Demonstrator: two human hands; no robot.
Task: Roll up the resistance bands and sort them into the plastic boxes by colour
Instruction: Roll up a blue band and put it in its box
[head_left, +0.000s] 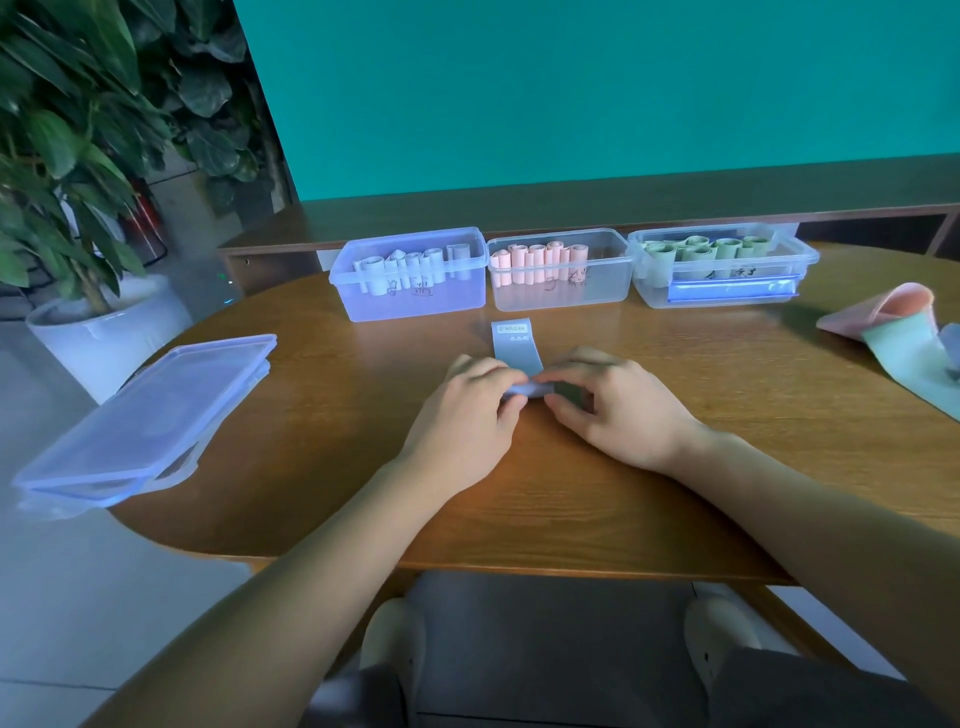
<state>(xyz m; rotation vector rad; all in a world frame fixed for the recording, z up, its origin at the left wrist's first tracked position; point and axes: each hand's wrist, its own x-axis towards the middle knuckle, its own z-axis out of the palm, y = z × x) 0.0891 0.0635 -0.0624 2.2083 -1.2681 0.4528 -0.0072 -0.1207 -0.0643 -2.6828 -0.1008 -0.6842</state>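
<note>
both hands pinching a half-rolled blue band

the left hand (467, 415) and the right hand (618, 410) meet at the middle of the wooden surface (363, 467), fingers curled inward. between them they pinch the rolled end of a blue-grey resistance band (515, 345), the left hand at the roll's left end, the right hand at its right end. the unrolled part of the band lies flat on the surface and reaches away from the hands toward the boxes, its far end showing a small printed label.

just beyond the band's far end three clear plastic boxes stand in a row, touching side by side. the left box (410, 301) holds upright rolls of blue-grey bands. the middle box (558, 296) holds pink rolls. the right box (727, 291) holds green rolls.

to the far right on the surface, well apart from the hands, lies a loose heap of unrolled bands (898, 332), pink and green, with a bit of blue-grey at the frame's edge.

at the left edge of the surface sits a stack of clear box lids (150, 415), jutting partly past the rim. behind it a potted plant (78, 156) stands in a white pot on the floor. a teal wall (571, 93) rises behind the boxes.
</note>
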